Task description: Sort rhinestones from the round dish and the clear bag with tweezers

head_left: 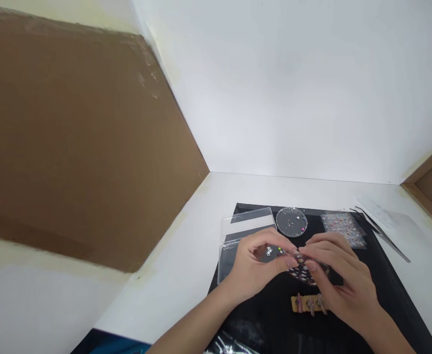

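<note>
My left hand [250, 263] and my right hand [348, 280] meet above the black mat, thumbs and fingers pinched on the top edge of a sticker sheet [304, 274] with small pale and coloured motifs. Part of the sheet is hidden behind my fingers. Just below it lies a tan strip [294, 305] carrying several glossy false nails [300, 303], partly covered by my right hand. Beyond my left hand, small white and coloured decorations [269, 251] show in the opened clear plastic case [225, 265].
A round clear dish [291, 221] with tiny decorations stands at the mat's far side. To its right are more sticker sheets [343, 227] and a pair of tweezers [388, 239]. Crinkled clear plastic [230, 344] lies at the near edge of the black mat [252, 324]. White walls and a brown panel [90, 137] surround the table.
</note>
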`<act>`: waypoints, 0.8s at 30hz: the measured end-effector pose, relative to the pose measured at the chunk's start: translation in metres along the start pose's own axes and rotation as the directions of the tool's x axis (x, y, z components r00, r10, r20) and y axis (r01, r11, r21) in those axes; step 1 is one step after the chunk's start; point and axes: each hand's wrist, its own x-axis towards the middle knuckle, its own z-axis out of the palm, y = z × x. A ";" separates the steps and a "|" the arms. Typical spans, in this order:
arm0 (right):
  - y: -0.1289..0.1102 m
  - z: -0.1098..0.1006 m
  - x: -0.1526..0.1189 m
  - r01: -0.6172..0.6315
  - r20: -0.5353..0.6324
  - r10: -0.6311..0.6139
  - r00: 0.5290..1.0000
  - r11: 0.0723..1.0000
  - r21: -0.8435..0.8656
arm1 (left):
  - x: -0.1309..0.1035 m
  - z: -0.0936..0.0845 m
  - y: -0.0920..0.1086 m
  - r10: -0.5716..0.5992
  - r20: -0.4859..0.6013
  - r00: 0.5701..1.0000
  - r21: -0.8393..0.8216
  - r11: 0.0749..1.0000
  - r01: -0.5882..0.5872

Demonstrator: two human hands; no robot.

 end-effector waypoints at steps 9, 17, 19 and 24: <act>-0.003 -0.001 0.002 0.037 -0.023 -0.037 0.999 0.999 -0.003 | -0.005 0.001 0.002 0.098 -0.028 0.995 0.100 0.990 -0.095; -0.006 -0.004 0.002 0.026 -0.016 -0.027 1.000 0.999 -0.046 | -0.005 0.001 0.003 0.274 0.075 0.959 0.252 0.925 -0.284; -0.007 -0.003 0.002 0.031 -0.033 -0.033 0.999 0.998 -0.047 | -0.006 0.001 0.002 0.302 0.106 0.947 0.280 0.905 -0.320; -0.008 -0.003 0.003 0.046 -0.052 -0.048 0.998 0.998 -0.039 | -0.006 0.003 0.002 0.357 0.118 0.927 0.382 0.845 -0.374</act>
